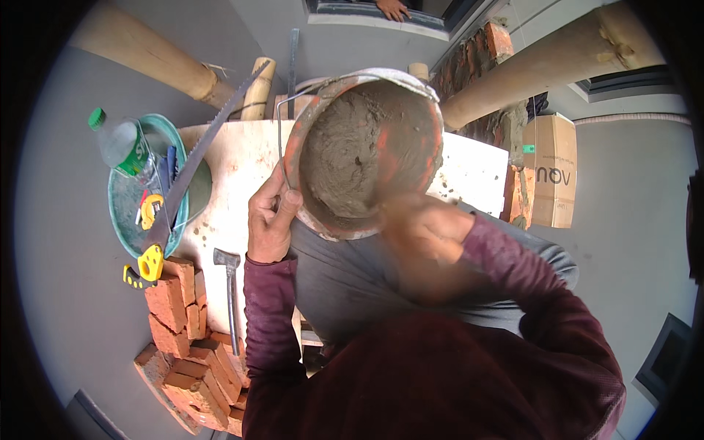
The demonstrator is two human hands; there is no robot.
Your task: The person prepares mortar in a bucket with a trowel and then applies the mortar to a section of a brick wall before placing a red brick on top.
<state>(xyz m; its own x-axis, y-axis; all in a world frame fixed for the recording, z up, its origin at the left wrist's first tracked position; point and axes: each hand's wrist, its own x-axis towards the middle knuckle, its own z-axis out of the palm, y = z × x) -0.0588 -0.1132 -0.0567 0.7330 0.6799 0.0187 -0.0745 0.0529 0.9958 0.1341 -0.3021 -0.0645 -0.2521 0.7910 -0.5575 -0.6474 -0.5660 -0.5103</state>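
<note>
A round bucket (pixel 323 214) with a grey-smeared orange rim tilts over my lap, its mouth facing me. Wet grey mortar (pixel 339 150) lies thick on its left side, while orange wall shows through on the right. My left hand (pixel 271 220) grips the bucket's left rim, thumb on the outside near the wire handle (pixel 280 139). At the near right rim is my right hand (pixel 425 231), smeared by motion, its fingers curled; whatever it holds is hidden in the blur. A hammer-like tool (pixel 229 286) with a dark head lies on the pale board, left of my left forearm.
To the left, a teal bucket (pixel 121 220) contains a green-capped bottle (pixel 121 143) and a yellow tape measure (pixel 151 210); a handsaw (pixel 187 172) leans across it. Red bricks (pixel 167 302) are piled at near left. Bamboo poles (pixel 543 66) flank the board (pixel 220 158). A cardboard box (pixel 554 169) stands right. Another person's hand (pixel 394 9) rests on the window sill.
</note>
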